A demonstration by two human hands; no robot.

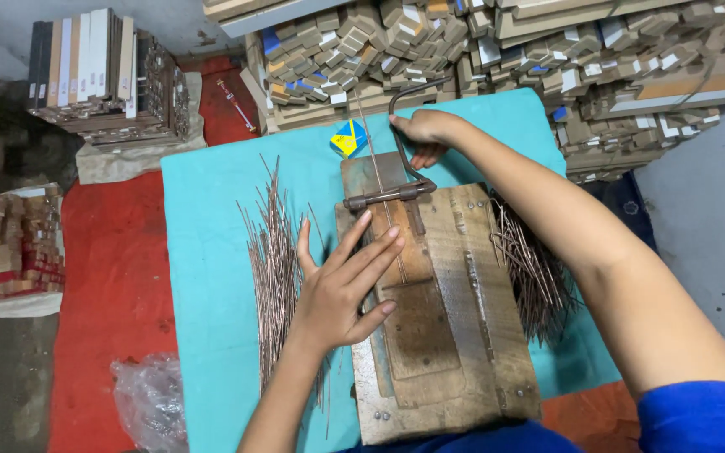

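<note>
Left hand: our left hand (341, 289) lies flat, palm down, at the centre of the view, fingers spread and pointing to 1 o'clock. It grips nothing; the fingertips press a thin metal rod (379, 180) against the jig.
Right hand: our right hand (424, 130) reaches out to 12 o'clock with the arm nearly straight, coming in from 4 o'clock. It is clenched around the curved metal handle (398, 102).
Rod: thin, straight and coppery, it runs from under our left fingertips toward 12 o'clock, passing under the hinge bar (389, 195) and on past the far edge of the jig.
Jig: the wooden bending jig (463, 335) is a worn board with rusty metal plates, sitting at the centre and stretching to 6 o'clock on the teal cloth (211, 252).
Handle: dark bent steel, rising from the hinge bar toward 12 o'clock.
Straight rods: a loose pile of straight rods (272, 252) lies at 9 o'clock of the jig, just beside our left hand.
Bent rods: a heap of bent rods (534, 268) lies at 3 o'clock of the jig, partly under our right forearm.
Small box: a yellow and blue box (349, 138) sits at 11 o'clock, near the handle.
Stacks: we see stacked wooden pieces (480, 50) across 12 o'clock.
Bag: a clear plastic bag (148, 398) lies at 8 o'clock.
</note>
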